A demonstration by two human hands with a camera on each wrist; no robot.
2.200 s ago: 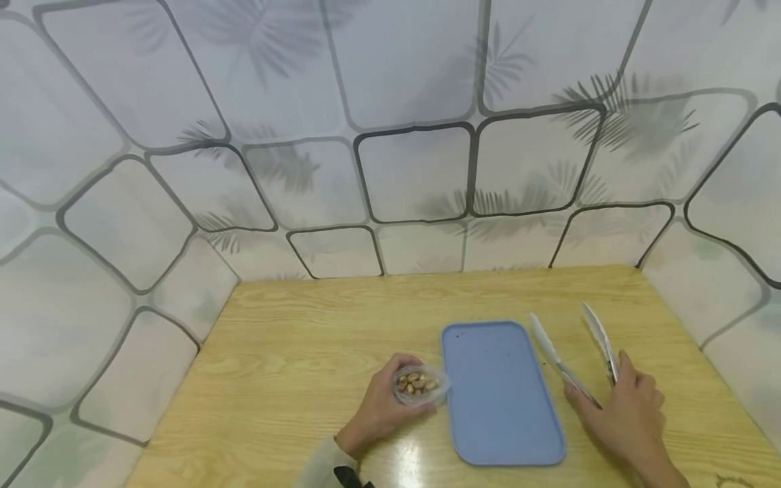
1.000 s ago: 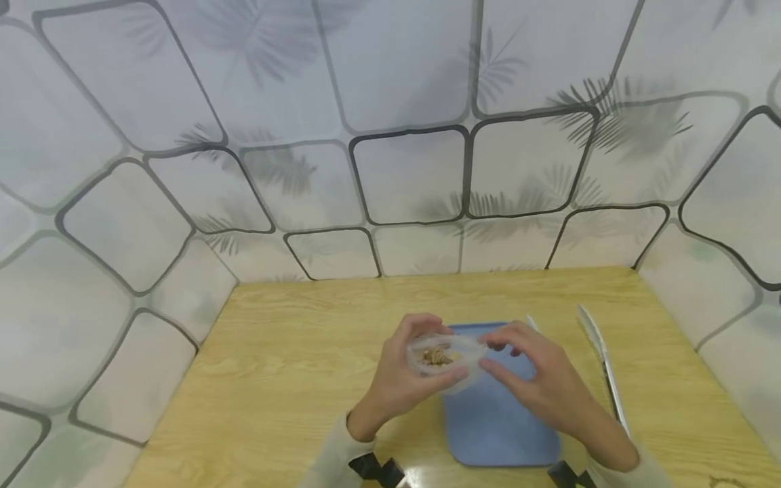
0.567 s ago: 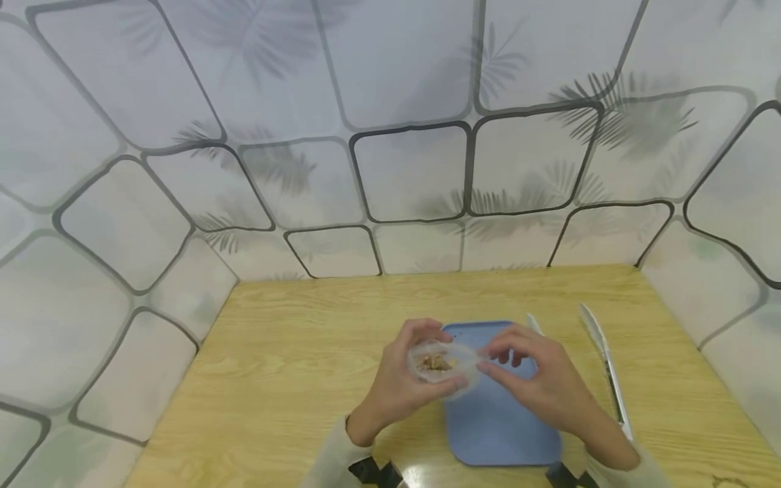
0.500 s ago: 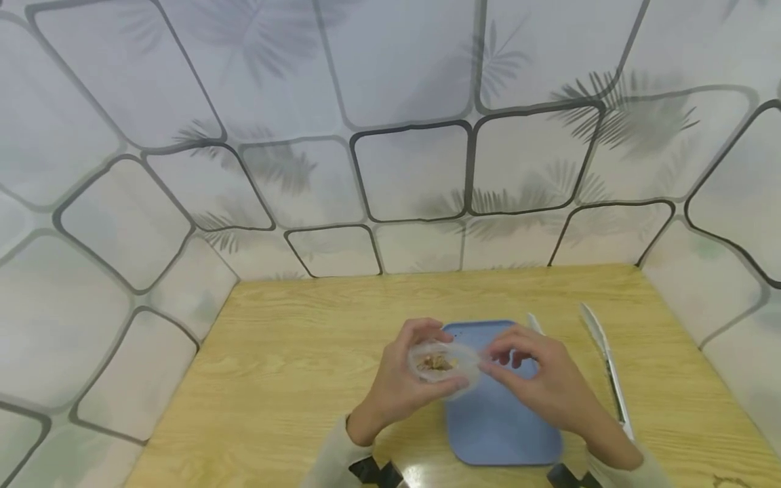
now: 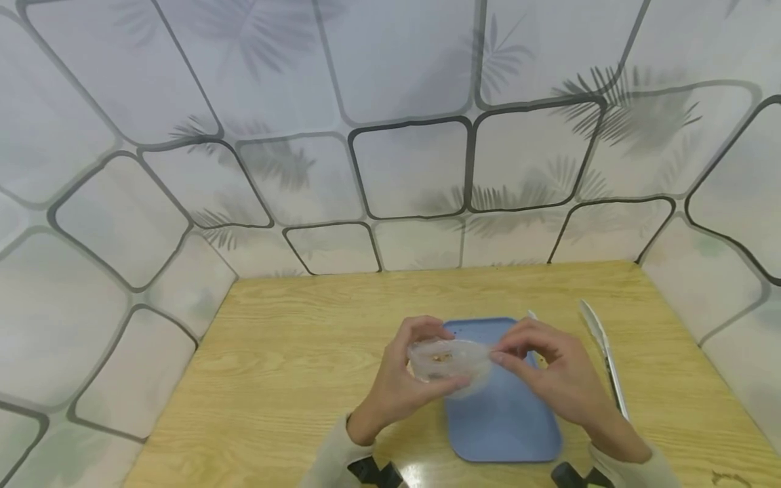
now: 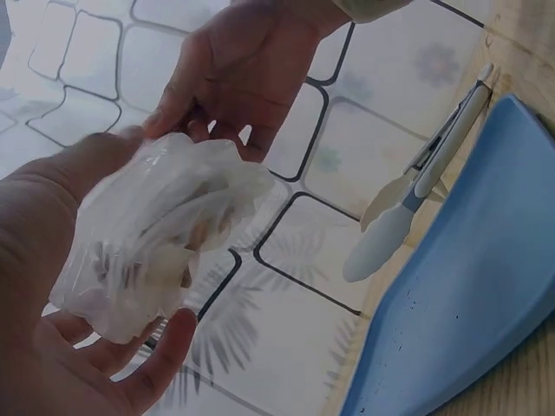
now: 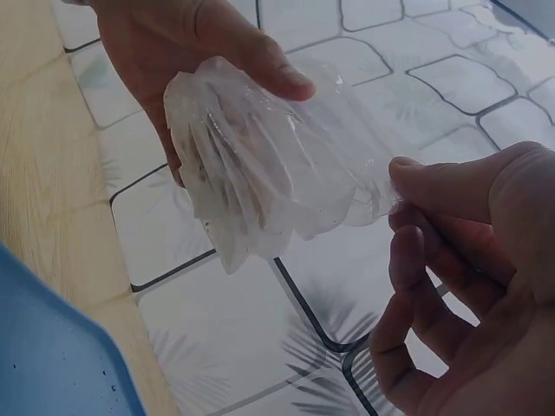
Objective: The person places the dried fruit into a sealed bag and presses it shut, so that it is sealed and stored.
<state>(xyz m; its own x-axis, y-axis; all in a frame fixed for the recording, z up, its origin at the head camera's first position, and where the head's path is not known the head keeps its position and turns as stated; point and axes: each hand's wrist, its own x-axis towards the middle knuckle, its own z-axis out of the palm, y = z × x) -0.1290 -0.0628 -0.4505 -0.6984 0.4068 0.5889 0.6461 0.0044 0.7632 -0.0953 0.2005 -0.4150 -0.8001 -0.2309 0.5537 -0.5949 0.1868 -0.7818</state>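
A clear, crumpled plastic bag [image 5: 464,355] with small brown nuts [image 5: 441,357] inside is held up over the left part of a blue tray [image 5: 503,427]. My left hand [image 5: 392,381] grips the bag from the left, thumb in front and fingers behind. At the other end, my right hand [image 5: 564,376] pinches the edge of the bag between thumb and forefinger. The right wrist view shows the plastic [image 7: 260,156] stretched in folds between both hands. Metal tongs [image 5: 601,342] lie spread on the table, partly hidden behind my right hand.
The tray, with a few dark specks [image 6: 411,303] on it, lies on a wooden table [image 5: 293,379]. Patterned panels [image 5: 415,169] rise at the back and both sides. To the tray's right are the tongs' pale heads [image 6: 381,238].
My right hand has left the tongs and moved left to pinch the bag's edge. Both hands raised the bag over the tray; its edge is now pulled rightward and fewer nuts show.
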